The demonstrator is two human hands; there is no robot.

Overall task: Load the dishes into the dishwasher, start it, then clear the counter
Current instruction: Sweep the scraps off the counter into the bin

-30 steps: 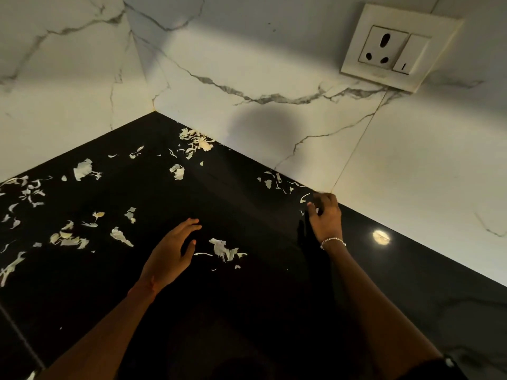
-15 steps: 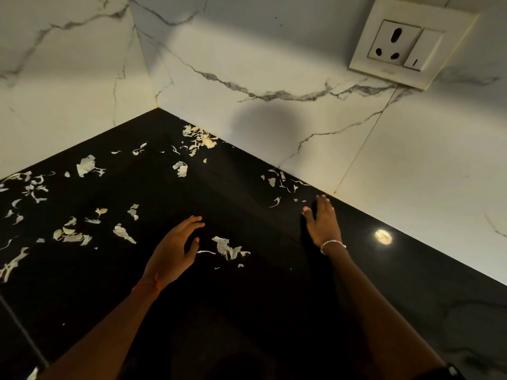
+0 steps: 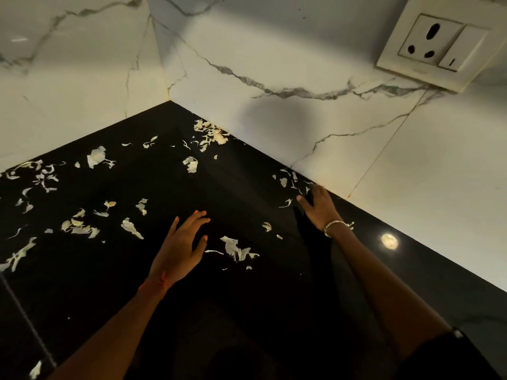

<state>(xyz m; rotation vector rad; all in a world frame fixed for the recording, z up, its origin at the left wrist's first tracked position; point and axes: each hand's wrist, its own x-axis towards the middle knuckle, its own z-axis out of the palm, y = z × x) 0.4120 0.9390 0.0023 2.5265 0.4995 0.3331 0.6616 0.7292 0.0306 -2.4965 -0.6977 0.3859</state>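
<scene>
Head view, counter (image 3: 109, 283): we see a glossy black top running far into a corner of the marble wall (image 3: 301, 50); a socket (image 3: 439, 45) sits far right.
Peel scraps (image 3: 237, 249): pale flakes lie scattered across the left and far counter; a pile (image 3: 210, 134) is bunched in the far corner; they share no single direction, though the nearest big scrap lies with its long axis left to right.
Left hand (image 3: 178, 248): fingers spread and loose, holding nothing; we judge it waits as a stop or scoop beside that scrap.
Right hand (image 3: 319, 208): fingers straight, low on the counter by the wall, gripping nothing; we judge it is placed to sweep flakes leftward.
</scene>
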